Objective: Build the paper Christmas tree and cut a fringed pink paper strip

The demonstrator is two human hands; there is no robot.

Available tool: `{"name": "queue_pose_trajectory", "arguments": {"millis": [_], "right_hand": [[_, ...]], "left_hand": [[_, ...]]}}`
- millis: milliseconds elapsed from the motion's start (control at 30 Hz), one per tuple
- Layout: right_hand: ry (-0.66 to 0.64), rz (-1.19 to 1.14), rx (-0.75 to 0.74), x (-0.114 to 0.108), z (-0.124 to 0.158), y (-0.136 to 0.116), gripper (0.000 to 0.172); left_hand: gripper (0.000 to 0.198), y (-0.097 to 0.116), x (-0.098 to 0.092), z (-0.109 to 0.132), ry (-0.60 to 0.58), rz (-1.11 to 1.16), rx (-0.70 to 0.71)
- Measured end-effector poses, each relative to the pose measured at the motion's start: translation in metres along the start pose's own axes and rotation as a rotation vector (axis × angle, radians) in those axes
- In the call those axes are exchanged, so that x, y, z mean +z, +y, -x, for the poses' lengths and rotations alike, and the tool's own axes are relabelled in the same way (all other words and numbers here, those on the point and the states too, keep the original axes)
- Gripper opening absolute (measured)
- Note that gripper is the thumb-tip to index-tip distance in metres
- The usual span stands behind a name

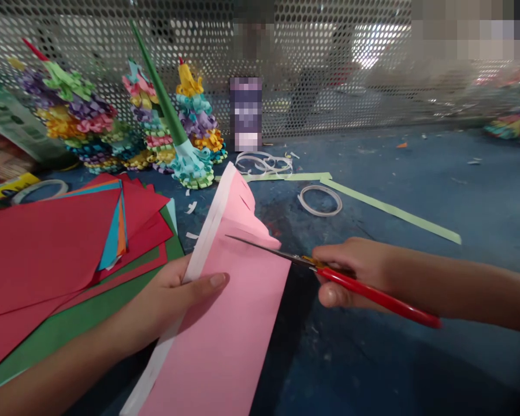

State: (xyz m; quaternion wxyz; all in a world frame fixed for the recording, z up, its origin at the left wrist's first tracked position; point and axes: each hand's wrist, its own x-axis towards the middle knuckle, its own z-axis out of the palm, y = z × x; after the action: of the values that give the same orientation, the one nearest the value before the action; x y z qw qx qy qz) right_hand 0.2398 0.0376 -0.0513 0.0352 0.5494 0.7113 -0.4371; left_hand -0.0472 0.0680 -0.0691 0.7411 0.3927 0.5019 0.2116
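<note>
A long pink paper (pixel 238 312) with a white strip (pixel 210 231) along its left edge slants across the middle. My left hand (pixel 177 294) grips that edge, thumb on top and the other fingers hidden beneath. Red-handled scissors (pixel 372 293) are in my right hand (pixel 351 271), closed around the handles. Their blades reach leftward over the pink paper, at a cut in its right side. Above the cut, the paper's far end is curled and has slits.
Coloured sheets (pixel 47 248) lie stacked at the left. Fringed paper cones (pixel 195 115) stand behind, before a perforated metal screen (pixel 320 69). A pale green strip (pixel 390 208), a white ring (pixel 319 201) and curled white strips (pixel 264 164) lie on the blue table (pixel 416 358).
</note>
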Motion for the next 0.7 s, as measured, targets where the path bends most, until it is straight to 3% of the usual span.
{"name": "queue_pose_trajectory", "arguments": {"millis": [133,367,500,700], "right_hand": [[-0.006,-0.071,0.059,0.002,-0.008,0.010,0.041],[-0.076,-0.141,0.126,-0.002,-0.008,-0.012,0.039],[-0.062,-0.161,0.152,0.000,-0.009,-0.009,0.038],[-0.041,-0.145,-0.057,0.009,-0.010,0.015,0.026]], "left_hand": [[0.018,0.001,-0.001,-0.001,0.011,0.005,-0.024],[0.019,0.001,-0.001,0.000,-0.005,0.010,-0.013],[0.019,0.000,-0.003,0.001,-0.019,0.008,-0.016],[0.023,-0.006,-0.007,0.000,-0.088,0.011,0.000]]}}
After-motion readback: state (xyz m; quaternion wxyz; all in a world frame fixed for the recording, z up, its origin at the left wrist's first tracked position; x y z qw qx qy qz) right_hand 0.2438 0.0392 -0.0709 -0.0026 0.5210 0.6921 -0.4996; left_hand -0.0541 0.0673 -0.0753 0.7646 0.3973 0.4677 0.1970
